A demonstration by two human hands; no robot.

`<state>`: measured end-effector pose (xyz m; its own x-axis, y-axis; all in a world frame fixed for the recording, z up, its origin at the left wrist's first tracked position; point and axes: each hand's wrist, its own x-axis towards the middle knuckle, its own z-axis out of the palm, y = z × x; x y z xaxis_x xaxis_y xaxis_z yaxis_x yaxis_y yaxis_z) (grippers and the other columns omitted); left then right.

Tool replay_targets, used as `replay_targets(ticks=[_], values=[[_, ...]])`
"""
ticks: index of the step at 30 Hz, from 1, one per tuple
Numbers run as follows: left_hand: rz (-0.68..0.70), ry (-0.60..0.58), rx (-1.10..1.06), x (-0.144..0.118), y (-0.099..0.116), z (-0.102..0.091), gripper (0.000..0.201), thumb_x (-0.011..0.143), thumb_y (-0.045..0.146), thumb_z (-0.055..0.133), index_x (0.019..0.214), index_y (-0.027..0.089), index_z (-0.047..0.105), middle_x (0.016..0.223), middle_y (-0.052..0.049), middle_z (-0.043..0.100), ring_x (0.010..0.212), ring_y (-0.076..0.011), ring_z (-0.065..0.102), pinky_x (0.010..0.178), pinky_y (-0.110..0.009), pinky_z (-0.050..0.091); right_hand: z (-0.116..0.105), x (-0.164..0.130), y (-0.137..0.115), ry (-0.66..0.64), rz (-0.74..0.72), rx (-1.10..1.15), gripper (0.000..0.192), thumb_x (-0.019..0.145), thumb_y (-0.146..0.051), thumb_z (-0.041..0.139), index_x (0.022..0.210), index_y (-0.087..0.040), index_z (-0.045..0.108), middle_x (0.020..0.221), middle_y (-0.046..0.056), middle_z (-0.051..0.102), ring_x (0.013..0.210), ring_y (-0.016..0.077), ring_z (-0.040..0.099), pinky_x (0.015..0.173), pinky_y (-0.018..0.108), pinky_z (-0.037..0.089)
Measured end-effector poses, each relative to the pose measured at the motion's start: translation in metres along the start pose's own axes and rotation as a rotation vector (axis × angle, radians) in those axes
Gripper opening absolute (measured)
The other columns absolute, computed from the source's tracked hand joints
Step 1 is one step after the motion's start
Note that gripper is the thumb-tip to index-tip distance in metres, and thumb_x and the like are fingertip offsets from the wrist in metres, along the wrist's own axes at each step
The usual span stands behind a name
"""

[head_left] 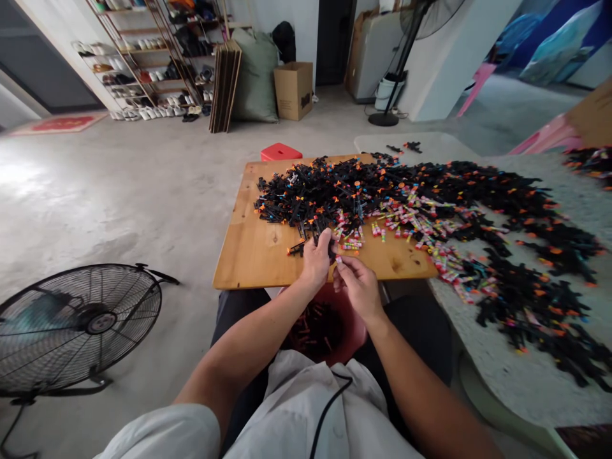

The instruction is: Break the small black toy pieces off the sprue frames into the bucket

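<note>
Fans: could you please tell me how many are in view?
2. A floor fan lies tilted at lower left; a pedestal fan stands at the top, by the white wall. Others may be out of view.

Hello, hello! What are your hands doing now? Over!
Left hand grips small black plastic part. Right hand pinches tiny pink tube. Red bucket below.

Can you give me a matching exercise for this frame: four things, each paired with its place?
Things:
1. red stool
2. floor fan
3. cardboard box
4. red tub

Places:
A. by the far wall
B. on the person's lap, under the left hand and right hand
C. floor at near left
D. behind the wooden board's far edge

Pairs: 1-D, 2-C, 3-A, 4-B
</note>
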<state>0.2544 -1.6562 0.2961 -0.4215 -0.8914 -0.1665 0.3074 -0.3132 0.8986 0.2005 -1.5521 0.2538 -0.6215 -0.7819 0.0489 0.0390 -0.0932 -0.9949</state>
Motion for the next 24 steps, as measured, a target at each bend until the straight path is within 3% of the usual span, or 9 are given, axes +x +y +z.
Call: replay_targets(ticks=[4, 7, 10, 14, 17, 20, 22, 24], values=[[0.052, 0.015, 0.098, 0.000, 0.000, -0.002, 0.035, 0.101, 0.034, 0.060, 0.072, 0.015, 0.063, 0.058, 0.004, 0.052, 0.052, -0.0085, 0.044, 0.053, -0.022, 0.035, 0.000, -0.003, -0.003, 0.031, -0.095, -0.233, 0.038, 0.097, -0.052, 0.065, 0.114, -0.019, 0.074, 0.073, 0.002, 0.071, 0.057, 0.0158, 0.063, 0.057, 0.029, 0.056], [0.103, 0.041, 0.161, -0.002, 0.000, -0.003, 0.035, 0.101, 0.032, 0.060, 0.070, 0.016, 0.062, 0.059, 0.004, 0.052, 0.054, -0.0093, 0.046, 0.057, -0.022, 0.037, 0.002, -0.005, -0.008, 0.036, -0.190, -0.421, 0.036, 0.100, -0.047, 0.060, 0.116, -0.019, 0.075, 0.081, 0.007, 0.076, 0.073, 0.0216, 0.072, 0.071, 0.032, 0.059], [0.119, 0.071, 0.197, -0.005, -0.003, -0.006, 0.035, 0.102, 0.033, 0.060, 0.072, 0.016, 0.062, 0.060, 0.004, 0.053, 0.055, -0.0097, 0.047, 0.058, -0.023, 0.038, 0.002, -0.007, -0.011, 0.001, -0.248, -0.532, 0.035, 0.101, -0.043, 0.057, 0.116, -0.018, 0.076, 0.093, 0.011, 0.081, 0.092, 0.0268, 0.077, 0.083, 0.035, 0.060], [0.143, 0.097, 0.242, -0.008, -0.015, -0.015, 0.035, 0.104, 0.036, 0.058, 0.074, 0.017, 0.062, 0.062, 0.003, 0.054, 0.058, -0.0103, 0.049, 0.062, -0.023, 0.041, -0.002, -0.011, -0.013, -0.078, -0.288, -0.617, 0.033, 0.101, -0.042, 0.057, 0.116, -0.020, 0.077, 0.108, 0.013, 0.082, 0.101, 0.0276, 0.077, 0.092, 0.036, 0.058], [0.171, 0.063, 0.261, -0.010, -0.026, -0.020, 0.038, 0.105, 0.038, 0.057, 0.074, 0.018, 0.061, 0.064, 0.002, 0.055, 0.059, -0.0102, 0.051, 0.062, -0.023, 0.043, -0.007, -0.014, -0.011, -0.181, -0.228, -0.567, 0.034, 0.100, -0.044, 0.061, 0.116, -0.020, 0.077, 0.104, 0.010, 0.082, 0.096, 0.0257, 0.077, 0.089, 0.035, 0.059], [0.174, -0.045, 0.266, -0.010, -0.030, -0.023, 0.043, 0.107, 0.043, 0.053, 0.073, 0.019, 0.059, 0.064, 0.002, 0.054, 0.058, -0.0100, 0.051, 0.060, -0.022, 0.043, -0.013, -0.015, -0.007, -0.248, -0.083, -0.373, 0.039, 0.097, -0.050, 0.068, 0.120, -0.020, 0.075, 0.093, 0.006, 0.080, 0.078, 0.0210, 0.075, 0.074, 0.032, 0.061], [0.184, -0.141, 0.310, -0.008, -0.023, -0.029, 0.044, 0.107, 0.047, 0.053, 0.075, 0.018, 0.061, 0.065, 0.001, 0.056, 0.057, -0.0097, 0.051, 0.059, -0.022, 0.043, -0.021, -0.014, -0.004, -0.312, 0.022, -0.272, 0.044, 0.095, -0.054, 0.069, 0.120, -0.019, 0.075, 0.090, 0.005, 0.080, 0.072, 0.0186, 0.073, 0.067, 0.030, 0.060], [0.204, -0.254, 0.420, -0.006, -0.009, -0.044, 0.042, 0.105, 0.049, 0.056, 0.079, 0.018, 0.064, 0.066, 0.001, 0.059, 0.058, -0.0095, 0.053, 0.059, -0.022, 0.044, -0.032, -0.011, 0.002, -0.491, 0.156, -0.274, 0.043, 0.096, -0.056, 0.067, 0.114, -0.018, 0.076, 0.091, 0.006, 0.080, 0.073, 0.0181, 0.074, 0.065, 0.028, 0.060]])
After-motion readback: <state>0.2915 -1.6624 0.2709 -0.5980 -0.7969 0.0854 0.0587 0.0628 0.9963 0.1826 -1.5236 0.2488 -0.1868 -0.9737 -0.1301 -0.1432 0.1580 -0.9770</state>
